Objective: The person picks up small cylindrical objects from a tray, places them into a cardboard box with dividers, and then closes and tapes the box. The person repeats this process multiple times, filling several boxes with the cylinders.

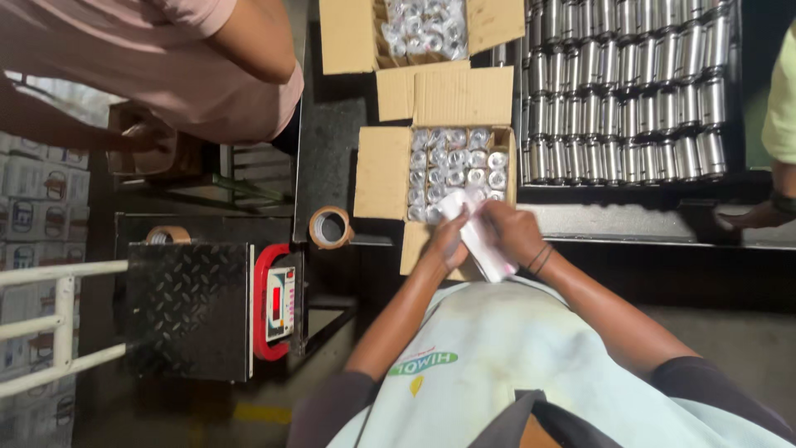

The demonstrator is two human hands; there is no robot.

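Note:
An open cardboard box (383,172) in front of me holds rows of shiny metal cylinders wrapped in clear plastic (458,162). Over its near edge, both my hands hold a white plastic-wrapped piece (481,241). My left hand (448,238) grips it from the left. My right hand (507,230), with thin dark bands on the wrist, grips it from the right. Whether a cylinder is inside the wrap is hidden by my fingers.
A second open box (348,37) of wrapped cylinders sits farther away. Many bare metal cylinders (630,83) fill a rack at right. A tape roll (330,227) lies left of the box, near a platform scale (195,311) with a red display unit. Other people stand at upper left (199,58) and far right (779,99).

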